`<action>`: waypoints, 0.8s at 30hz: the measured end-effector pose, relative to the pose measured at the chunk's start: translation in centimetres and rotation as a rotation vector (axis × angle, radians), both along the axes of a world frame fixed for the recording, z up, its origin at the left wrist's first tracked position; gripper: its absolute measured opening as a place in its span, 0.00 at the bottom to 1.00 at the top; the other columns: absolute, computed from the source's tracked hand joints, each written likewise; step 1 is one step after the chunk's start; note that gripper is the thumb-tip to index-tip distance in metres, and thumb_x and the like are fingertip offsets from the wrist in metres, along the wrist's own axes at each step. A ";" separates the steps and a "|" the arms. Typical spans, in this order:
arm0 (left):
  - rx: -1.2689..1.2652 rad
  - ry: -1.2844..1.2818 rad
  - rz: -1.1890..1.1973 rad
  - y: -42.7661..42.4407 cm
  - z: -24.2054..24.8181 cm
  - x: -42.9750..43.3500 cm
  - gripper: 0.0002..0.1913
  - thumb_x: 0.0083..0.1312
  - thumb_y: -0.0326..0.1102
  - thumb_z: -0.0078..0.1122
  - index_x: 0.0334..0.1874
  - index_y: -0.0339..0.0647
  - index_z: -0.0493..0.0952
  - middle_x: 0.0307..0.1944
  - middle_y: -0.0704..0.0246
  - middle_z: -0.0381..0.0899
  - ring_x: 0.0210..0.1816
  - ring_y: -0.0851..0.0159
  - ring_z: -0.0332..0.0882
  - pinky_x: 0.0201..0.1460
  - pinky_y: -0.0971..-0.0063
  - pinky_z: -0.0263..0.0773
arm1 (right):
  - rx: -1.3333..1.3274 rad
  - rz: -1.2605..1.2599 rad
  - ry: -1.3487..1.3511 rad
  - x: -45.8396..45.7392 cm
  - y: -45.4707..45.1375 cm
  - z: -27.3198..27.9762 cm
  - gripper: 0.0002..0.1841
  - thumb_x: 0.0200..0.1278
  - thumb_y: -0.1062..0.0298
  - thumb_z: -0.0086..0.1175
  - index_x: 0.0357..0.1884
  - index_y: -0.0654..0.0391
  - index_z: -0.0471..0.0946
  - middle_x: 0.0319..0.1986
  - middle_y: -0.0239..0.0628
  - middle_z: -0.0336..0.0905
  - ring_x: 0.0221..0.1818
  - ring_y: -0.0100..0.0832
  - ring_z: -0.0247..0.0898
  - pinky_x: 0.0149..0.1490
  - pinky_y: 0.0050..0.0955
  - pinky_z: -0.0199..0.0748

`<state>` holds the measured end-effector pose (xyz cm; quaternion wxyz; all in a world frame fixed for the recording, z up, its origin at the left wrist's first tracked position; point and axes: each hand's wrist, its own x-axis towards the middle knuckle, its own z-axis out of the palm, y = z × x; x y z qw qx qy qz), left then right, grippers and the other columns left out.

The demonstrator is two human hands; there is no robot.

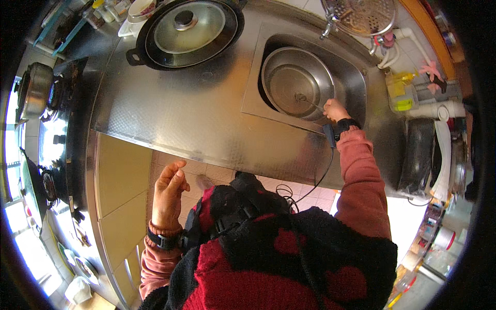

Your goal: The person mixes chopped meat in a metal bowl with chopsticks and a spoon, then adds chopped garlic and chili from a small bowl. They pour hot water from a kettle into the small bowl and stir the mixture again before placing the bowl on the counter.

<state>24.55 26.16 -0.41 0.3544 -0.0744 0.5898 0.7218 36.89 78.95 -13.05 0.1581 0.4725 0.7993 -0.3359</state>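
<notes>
My right hand is closed on the thin handle of a metal utensil at the near right rim of a large stainless steel basin. The utensil's head lies over the bottom of the basin; its exact kind is too small to tell. The basin sits inside the steel sink. My left hand is raised in front of the counter's near edge, fingers slightly bent and apart, holding nothing. Both wrists wear dark bands, and a cable hangs from the right one.
A black wok with a glass lid stands on the steel counter, left of the sink. A faucet rises behind the sink. Pots and a stove line the left side. A plastic caddy and white pipes are at the right.
</notes>
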 end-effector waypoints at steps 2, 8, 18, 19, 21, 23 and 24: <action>-0.017 0.011 0.029 -0.3 -0.3 0.4 0.15 0.66 0.31 0.54 0.52 0.33 0.72 0.25 0.78 0.67 0.27 0.77 0.65 0.33 0.84 0.64 | -0.047 -0.100 0.070 0.0 0.3 -0.3 0.07 0.59 0.69 0.48 0.29 0.61 0.73 0.24 0.40 0.75 0.18 0.29 0.66 0.21 0.32 0.59; -0.031 0.008 0.098 -2.0 -0.8 1.1 0.14 0.66 0.31 0.53 0.53 0.33 0.72 0.25 0.78 0.66 0.27 0.77 0.65 0.33 0.84 0.65 | -0.109 -0.124 0.241 1.0 -0.6 3.3 0.10 0.66 0.66 0.43 0.38 0.61 0.73 0.28 0.36 0.76 0.20 0.22 0.65 0.20 0.23 0.60; -0.054 0.118 0.165 -14.8 1.7 7.4 0.14 0.66 0.31 0.50 0.52 0.36 0.73 0.31 0.76 0.72 0.31 0.77 0.68 0.38 0.83 0.67 | -0.265 0.162 0.563 -0.6 -18.4 14.0 0.11 0.70 0.63 0.46 0.45 0.58 0.74 0.25 0.27 0.73 0.17 0.13 0.59 0.19 0.14 0.54; -0.030 0.152 0.188 -17.1 1.8 8.3 0.14 0.66 0.31 0.50 0.52 0.38 0.74 0.32 0.76 0.72 0.31 0.77 0.67 0.39 0.83 0.67 | -0.240 0.282 0.553 -1.3 -21.3 14.7 0.11 0.70 0.61 0.47 0.44 0.57 0.74 0.24 0.26 0.71 0.17 0.13 0.58 0.19 0.14 0.54; 0.008 0.168 0.287 -22.2 1.8 10.8 0.14 0.65 0.33 0.51 0.51 0.39 0.74 0.31 0.77 0.72 0.31 0.77 0.67 0.39 0.82 0.66 | -0.336 0.348 0.633 -2.1 -28.5 14.4 0.10 0.69 0.60 0.48 0.43 0.55 0.73 0.25 0.26 0.72 0.19 0.13 0.60 0.21 0.13 0.57; 0.083 0.140 0.443 -26.4 1.5 14.2 0.13 0.65 0.34 0.52 0.50 0.40 0.75 0.30 0.78 0.71 0.31 0.77 0.66 0.39 0.82 0.66 | -0.485 0.409 0.641 -3.2 -35.5 13.5 0.11 0.68 0.61 0.50 0.44 0.56 0.73 0.26 0.28 0.74 0.21 0.15 0.63 0.23 0.13 0.60; 0.086 0.150 0.515 -29.0 1.2 16.1 0.13 0.64 0.33 0.52 0.50 0.40 0.75 0.29 0.78 0.70 0.31 0.78 0.66 0.38 0.83 0.65 | -0.552 0.507 0.583 -3.7 -39.4 13.0 0.11 0.67 0.62 0.50 0.46 0.58 0.73 0.28 0.30 0.75 0.22 0.16 0.64 0.24 0.14 0.62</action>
